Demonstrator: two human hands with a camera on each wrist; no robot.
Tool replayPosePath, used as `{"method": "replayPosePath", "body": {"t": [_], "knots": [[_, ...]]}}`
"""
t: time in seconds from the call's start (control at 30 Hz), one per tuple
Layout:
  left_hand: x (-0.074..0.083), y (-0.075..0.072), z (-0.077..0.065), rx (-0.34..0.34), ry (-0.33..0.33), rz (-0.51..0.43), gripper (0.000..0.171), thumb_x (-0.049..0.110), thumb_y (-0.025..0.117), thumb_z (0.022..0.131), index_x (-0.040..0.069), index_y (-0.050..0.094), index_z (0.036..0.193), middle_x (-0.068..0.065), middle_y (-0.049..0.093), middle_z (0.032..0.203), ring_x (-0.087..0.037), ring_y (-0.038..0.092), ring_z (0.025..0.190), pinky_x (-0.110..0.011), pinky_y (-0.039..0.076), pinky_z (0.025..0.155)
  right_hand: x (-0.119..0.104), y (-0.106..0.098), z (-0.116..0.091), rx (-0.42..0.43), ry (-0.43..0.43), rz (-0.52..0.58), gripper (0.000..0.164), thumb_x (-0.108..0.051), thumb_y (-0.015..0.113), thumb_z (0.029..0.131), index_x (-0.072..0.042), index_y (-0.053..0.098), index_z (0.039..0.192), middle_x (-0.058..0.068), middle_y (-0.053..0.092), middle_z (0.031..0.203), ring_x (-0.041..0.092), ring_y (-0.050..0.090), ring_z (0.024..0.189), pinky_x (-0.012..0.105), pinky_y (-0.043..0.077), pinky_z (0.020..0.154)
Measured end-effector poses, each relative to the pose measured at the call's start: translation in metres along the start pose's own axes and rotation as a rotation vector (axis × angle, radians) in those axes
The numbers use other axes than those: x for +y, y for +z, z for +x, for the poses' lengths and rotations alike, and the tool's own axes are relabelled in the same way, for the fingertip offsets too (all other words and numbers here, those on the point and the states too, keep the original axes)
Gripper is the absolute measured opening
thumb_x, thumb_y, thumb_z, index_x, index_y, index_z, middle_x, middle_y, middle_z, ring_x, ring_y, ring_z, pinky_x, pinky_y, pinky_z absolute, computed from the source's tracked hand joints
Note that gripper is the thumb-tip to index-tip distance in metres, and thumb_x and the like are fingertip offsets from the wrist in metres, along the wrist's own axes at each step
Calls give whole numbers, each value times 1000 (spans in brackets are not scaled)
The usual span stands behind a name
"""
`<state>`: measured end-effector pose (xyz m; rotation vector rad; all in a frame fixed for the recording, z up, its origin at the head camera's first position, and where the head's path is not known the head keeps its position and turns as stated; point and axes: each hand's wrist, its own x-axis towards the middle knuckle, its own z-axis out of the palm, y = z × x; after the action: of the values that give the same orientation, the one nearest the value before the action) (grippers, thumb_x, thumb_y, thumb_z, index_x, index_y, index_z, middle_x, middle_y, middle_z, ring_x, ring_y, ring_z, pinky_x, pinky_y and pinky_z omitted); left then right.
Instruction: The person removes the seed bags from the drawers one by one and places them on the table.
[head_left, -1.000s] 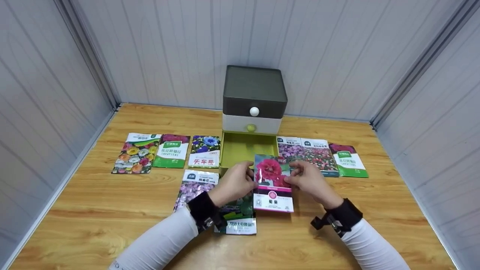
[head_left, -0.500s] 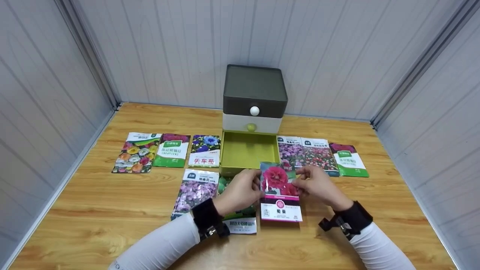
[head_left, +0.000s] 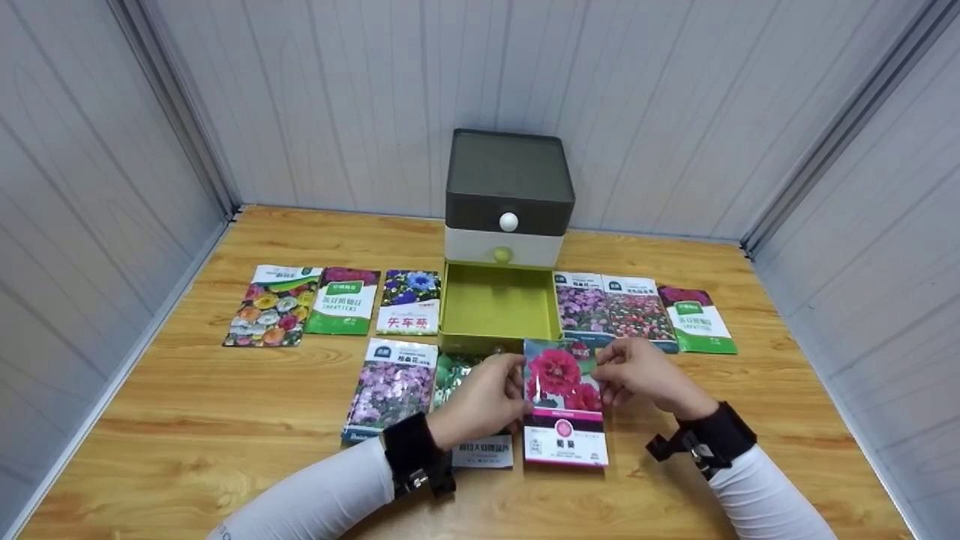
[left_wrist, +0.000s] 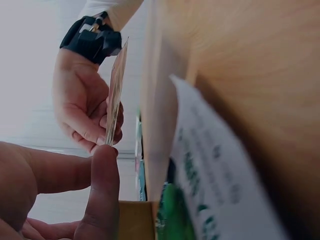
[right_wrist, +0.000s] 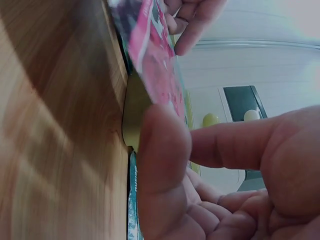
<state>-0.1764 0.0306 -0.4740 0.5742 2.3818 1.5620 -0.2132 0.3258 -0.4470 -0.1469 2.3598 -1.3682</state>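
A seed packet with pink-red hollyhock flowers (head_left: 562, 375) is held between both hands in the head view. My left hand (head_left: 480, 401) pinches its left edge, and my right hand (head_left: 649, 376) pinches the right edge near the top. Seen edge-on in the left wrist view, the packet (left_wrist: 117, 87) is raised off the table. Beneath my left hand lies a green seed packet (head_left: 484, 452), mostly covered by that hand. Beside it is a purple-flower seed packet (head_left: 390, 394).
Behind the hands, the green bottom drawer (head_left: 499, 304) of a small cabinet (head_left: 510, 169) is pulled out, with nothing seen inside. Several seed packets lie left of it, including a blue-flower packet (head_left: 410, 302). More lie to its right, among them a red-flower packet (head_left: 640, 311).
Both hands have brought the hollyhock packet toward the front and slightly right, from over the drawer's front edge to just before it. The drawer's inside shows more fully.
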Motion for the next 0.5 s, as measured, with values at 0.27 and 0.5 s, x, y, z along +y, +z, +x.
{"method": "replayPosePath", "body": {"t": [0.27,0.5], "knots": [[-9,4,-2,-20,0,57,74,-8,86,85,-15,53,151,-5,66,106,-12,66,89,-24,61,80,11,-2,6,-73,11,19,20,-5,74,103,10,71,115,15,77,82,18,73,63,32,65,60],[-12,2,1,-46,-11,83,69,-8,86,85,-12,58,148,-6,70,106,-12,66,87,-26,62,79,16,2,11,-61,42,-4,19,-6,74,103,8,72,115,15,77,85,18,73,63,30,64,59]]}}
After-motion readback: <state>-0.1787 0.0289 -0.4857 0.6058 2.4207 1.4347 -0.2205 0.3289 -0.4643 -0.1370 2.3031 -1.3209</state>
